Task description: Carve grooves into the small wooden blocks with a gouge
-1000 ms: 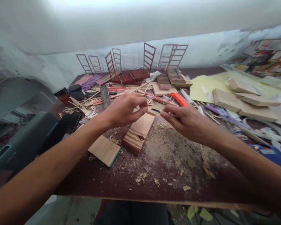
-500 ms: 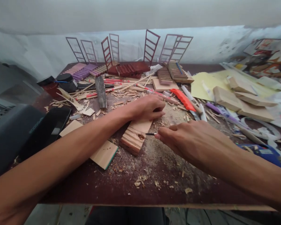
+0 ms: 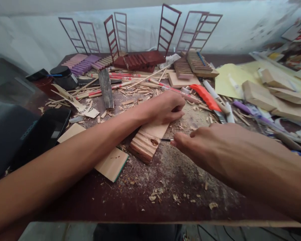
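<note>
My left hand [image 3: 169, 106] is curled over the far end of a wooden block [image 3: 145, 140] and holds it against the table. The near part of the block has ridged grain and a small dark hollow close to its right edge. In my right hand [image 3: 203, 142] is a thin-bladed tool [image 3: 167, 139], its fingers closed and its handle hidden in the grip. The blade points left, with its tip at the block's right edge, near the hollow. A flat light board [image 3: 112, 164] with a green edge lies under my left forearm.
Wood chips and sawdust cover the table [image 3: 90, 201]. An orange utility knife [image 3: 205, 97] lies beyond my right hand. Thin sticks, a grey wood strip [image 3: 106, 88] and small ladder-like frames [image 3: 168, 30] stand or lie farther back. Wooden blocks [image 3: 258, 95] are at right, dark jars [image 3: 64, 77] at left.
My viewpoint has tipped and moved in a little, so the tabletop looks larger. Both hands keep nearly the same place at the block; the blade tip stays by its right edge.
</note>
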The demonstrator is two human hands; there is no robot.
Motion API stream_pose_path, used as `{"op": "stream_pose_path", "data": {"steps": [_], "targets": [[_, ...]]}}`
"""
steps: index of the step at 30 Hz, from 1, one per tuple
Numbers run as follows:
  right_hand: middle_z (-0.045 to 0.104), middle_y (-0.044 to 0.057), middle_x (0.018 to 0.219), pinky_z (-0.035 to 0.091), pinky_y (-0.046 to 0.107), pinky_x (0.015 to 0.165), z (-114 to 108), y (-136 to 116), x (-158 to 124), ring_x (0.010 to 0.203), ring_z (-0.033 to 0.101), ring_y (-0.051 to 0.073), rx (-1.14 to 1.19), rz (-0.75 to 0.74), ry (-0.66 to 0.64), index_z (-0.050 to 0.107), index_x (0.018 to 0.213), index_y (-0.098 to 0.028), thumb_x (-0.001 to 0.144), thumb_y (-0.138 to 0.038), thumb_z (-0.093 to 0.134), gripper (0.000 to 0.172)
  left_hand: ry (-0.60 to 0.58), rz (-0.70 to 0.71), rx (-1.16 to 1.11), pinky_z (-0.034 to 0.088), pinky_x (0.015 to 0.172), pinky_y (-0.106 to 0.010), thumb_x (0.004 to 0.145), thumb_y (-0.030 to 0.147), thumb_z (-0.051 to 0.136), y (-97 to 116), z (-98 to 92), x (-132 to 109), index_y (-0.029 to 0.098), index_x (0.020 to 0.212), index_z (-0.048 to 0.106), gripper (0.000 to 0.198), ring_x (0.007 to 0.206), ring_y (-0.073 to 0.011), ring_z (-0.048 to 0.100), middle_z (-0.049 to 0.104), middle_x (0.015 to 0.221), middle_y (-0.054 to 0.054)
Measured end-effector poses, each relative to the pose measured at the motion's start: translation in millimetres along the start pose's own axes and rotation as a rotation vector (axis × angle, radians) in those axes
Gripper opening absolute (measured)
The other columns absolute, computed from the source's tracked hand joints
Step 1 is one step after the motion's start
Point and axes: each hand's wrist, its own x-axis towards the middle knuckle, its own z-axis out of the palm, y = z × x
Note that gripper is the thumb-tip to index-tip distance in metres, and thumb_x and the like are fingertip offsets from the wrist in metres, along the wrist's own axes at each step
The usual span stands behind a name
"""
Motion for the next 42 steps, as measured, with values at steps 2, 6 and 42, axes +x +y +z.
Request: {"op": "stream_pose_path", "data": {"steps": [2, 6, 42], "targets": [[0.051, -0.001, 0.05, 0.015, 0.029, 0.047, 0.4, 0.6, 5.8, 0.04, 0.031, 0.008, 0.046, -0.005, -0.034, 0.056, 0.066, -0.022, 0.088, -0.026, 0.057, 0.022, -0.02, -0.029, 0.037, 0.045, 0.069, -0.035, 0.087, 0.014, 0.06, 0.0, -0.2, 0.8, 0.021, 0.059, 0.048, 0.03, 0.068, -0.0157, 0.053, 0.061, 0.069, -0.004], [0.053, 0.0, 0.054, 0.021, 0.031, 0.049, 13.1, 7.9, 7.5, 0.044, 0.035, 0.01, 0.215, -0.09, 0.06, 0.055, 0.07, -0.021, 0.102, -0.036, 0.043, 0.037, -0.038, -0.055, 0.057, 0.047, 0.069, -0.035, 0.091, 0.022, 0.057, 0.7, -3.1, -0.6, 0.02, 0.064, 0.054, 0.028, 0.071, -0.0157, 0.055, 0.064, 0.076, -0.006], [0.048, 0.002, 0.052, 0.017, 0.033, 0.056, -32.7, 31.6, -15.1, 0.045, 0.02, 0.008, -0.11, 0.094, 0.029, 0.058, 0.062, -0.02, 0.09, -0.019, 0.059, 0.027, -0.197, -0.315, 0.34, 0.049, 0.09, -0.043, 0.095, 0.061, 0.057, 87.8, -26.9, -77.9, 0.015, 0.108, 0.065, 0.048, 0.103, -0.0286, 0.057, 0.062, 0.108, -0.012]]}}
